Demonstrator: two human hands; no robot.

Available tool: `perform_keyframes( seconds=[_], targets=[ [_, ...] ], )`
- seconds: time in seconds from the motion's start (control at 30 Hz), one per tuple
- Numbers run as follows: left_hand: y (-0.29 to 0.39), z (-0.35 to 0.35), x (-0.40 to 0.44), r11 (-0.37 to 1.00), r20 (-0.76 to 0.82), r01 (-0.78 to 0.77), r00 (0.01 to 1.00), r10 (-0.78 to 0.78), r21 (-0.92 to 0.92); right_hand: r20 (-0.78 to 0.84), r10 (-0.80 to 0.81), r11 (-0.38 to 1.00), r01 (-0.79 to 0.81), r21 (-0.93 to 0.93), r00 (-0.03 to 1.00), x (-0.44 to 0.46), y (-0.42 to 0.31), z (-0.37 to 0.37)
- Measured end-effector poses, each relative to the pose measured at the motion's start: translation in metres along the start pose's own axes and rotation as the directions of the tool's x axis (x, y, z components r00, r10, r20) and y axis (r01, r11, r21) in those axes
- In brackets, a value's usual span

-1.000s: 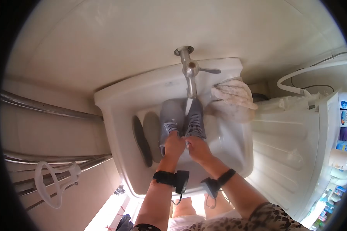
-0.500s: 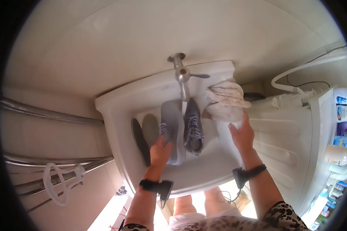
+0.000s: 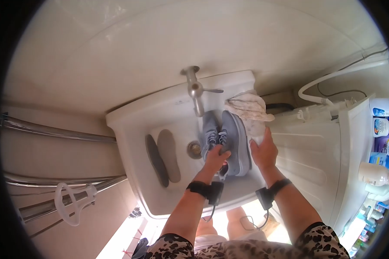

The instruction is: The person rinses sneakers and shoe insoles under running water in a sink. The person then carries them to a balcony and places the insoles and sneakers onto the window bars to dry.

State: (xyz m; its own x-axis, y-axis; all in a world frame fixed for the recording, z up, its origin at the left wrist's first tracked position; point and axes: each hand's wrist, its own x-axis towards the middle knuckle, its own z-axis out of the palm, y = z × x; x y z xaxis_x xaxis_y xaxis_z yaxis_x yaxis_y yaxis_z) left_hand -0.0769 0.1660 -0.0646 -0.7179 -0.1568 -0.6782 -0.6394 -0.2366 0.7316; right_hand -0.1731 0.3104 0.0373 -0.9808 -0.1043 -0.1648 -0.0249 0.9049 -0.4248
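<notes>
My left hand [image 3: 216, 159] is closed on a grey sneaker [image 3: 238, 142] at its laces and opening. The sneaker is tilted, with its pale sole edge facing right. Against it, on the left, sits a second grey lace-up sneaker [image 3: 210, 127], its heel partly hidden by my left hand. Both are inside a white sink [image 3: 190, 198]. My right hand [image 3: 264, 152] grips the sink's right rim, thumb inside and fingers over the outer side. Just beyond it, a wrinkled whitish cloth [image 3: 250, 107] drapes over the rim.
Two insoles, one dark [image 3: 157, 160] and one lighter [image 3: 168, 154], lie on the sink's left side, near the drain [image 3: 194, 149]. A metal tap [image 3: 196, 90] reaches over the basin. Metal pipes [image 3: 60, 129] run along the left wall. Several bottles [image 3: 378, 172] stand far right on a white appliance [image 3: 307, 159].
My left hand has carried its sneaker rightward, from the left of the other sneaker to its right. The drain and the lighter insole are now uncovered. My right hand stays at the rim.
</notes>
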Motion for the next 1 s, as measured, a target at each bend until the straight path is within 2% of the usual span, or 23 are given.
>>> perform_keyframes(
  seconds=[0.03, 0.07, 0.13, 0.17, 0.27, 0.3, 0.4, 0.43, 0.53, 0.6, 0.7, 0.73, 0.77, 0.8, 0.9, 0.93, 0.97, 1.0],
  targets=[
    [0.000, 0.003, 0.001, 0.990, 0.012, 0.038, 0.999, -0.041, 0.139, 0.006, 0.009, 1.000, -0.009, -0.012, 1.000, 0.000, -0.002, -0.001],
    [-0.003, 0.003, -0.004, 0.970, -0.131, -0.051, 0.988, 0.085, 0.239, 0.013, 0.021, 1.000, -0.020, -0.021, 1.000, 0.000, -0.002, -0.002],
    [-0.012, -0.007, -0.021, 0.866, -0.359, -0.173, 0.858, 0.366, 0.470, 0.017, 0.020, 1.000, -0.020, -0.013, 1.000, 0.000, -0.002, -0.003],
    [-0.015, -0.022, -0.033, 0.809, -0.329, -0.143, 0.863, 0.384, 0.570, 0.020, 0.024, 1.000, -0.023, -0.006, 1.000, 0.000, -0.001, -0.003],
    [-0.012, -0.029, -0.034, 0.740, -0.403, 0.257, 0.915, 0.020, 0.622, 0.026, 0.032, 0.999, -0.032, -0.011, 0.999, 0.000, 0.000, -0.001],
    [-0.012, -0.028, -0.022, 0.747, -0.384, 0.290, 0.922, -0.049, 0.599, 0.028, 0.034, 0.999, -0.034, -0.015, 0.999, 0.001, -0.002, -0.002],
    [-0.033, -0.032, 0.018, 0.703, -0.344, 0.318, 0.932, -0.112, 0.635, 0.033, 0.041, 0.999, -0.040, -0.029, 0.999, 0.001, -0.004, -0.004],
    [-0.035, -0.037, 0.020, 0.691, -0.355, 0.274, 0.935, -0.028, 0.669, 0.037, 0.038, 0.999, -0.037, -0.026, 0.999, 0.002, -0.003, -0.004],
    [-0.019, -0.080, 0.003, 0.497, -0.314, 0.261, 0.949, 0.023, 0.828, 0.035, 0.031, 0.998, -0.029, -0.058, 0.999, 0.002, -0.001, -0.003],
    [-0.002, -0.119, -0.011, 0.479, -0.312, 0.250, 0.949, 0.052, 0.841, 0.040, 0.031, 0.998, -0.029, -0.064, 0.999, -0.001, 0.000, 0.000],
    [0.024, -0.161, -0.012, 0.296, -0.252, 0.208, 0.961, 0.116, 0.932, 0.039, 0.031, 0.998, -0.029, -0.047, 0.999, 0.001, 0.001, 0.000],
    [0.017, -0.169, -0.009, 0.301, -0.236, 0.128, 0.904, 0.356, 0.945, 0.050, 0.040, 0.998, -0.038, -0.044, 0.998, 0.000, -0.001, -0.002],
    [0.006, -0.175, -0.002, 0.287, -0.210, 0.046, 0.792, 0.573, 0.957, 0.061, 0.050, 0.998, -0.047, -0.043, 0.997, 0.000, -0.002, -0.003],
    [-0.002, -0.178, 0.003, 0.255, -0.180, -0.030, 0.629, 0.756, 0.967, 0.071, 0.058, 0.998, -0.054, -0.045, 0.996, 0.001, -0.003, -0.004],
    [0.026, -0.144, -0.025, 0.350, -0.244, -0.108, 0.529, 0.813, 0.931, 0.048, 0.042, 0.997, -0.039, -0.060, 0.998, 0.001, 0.000, -0.001],
    [0.000, -0.133, -0.019, 0.648, -0.359, -0.228, 0.678, 0.641, 0.726, 0.050, 0.047, 0.998, -0.044, -0.055, 0.998, 0.001, -0.002, -0.002],
    [-0.030, -0.118, -0.010, 0.788, -0.342, -0.192, 0.822, 0.454, 0.584, 0.052, 0.053, 0.998, -0.050, -0.049, 0.997, 0.001, -0.005, -0.005],
    [-0.060, -0.103, -0.001, 0.891, -0.306, -0.086, 0.921, 0.242, 0.445, 0.055, 0.058, 0.997, -0.055, -0.045, 0.997, 0.000, -0.007, -0.006]
  ],
)
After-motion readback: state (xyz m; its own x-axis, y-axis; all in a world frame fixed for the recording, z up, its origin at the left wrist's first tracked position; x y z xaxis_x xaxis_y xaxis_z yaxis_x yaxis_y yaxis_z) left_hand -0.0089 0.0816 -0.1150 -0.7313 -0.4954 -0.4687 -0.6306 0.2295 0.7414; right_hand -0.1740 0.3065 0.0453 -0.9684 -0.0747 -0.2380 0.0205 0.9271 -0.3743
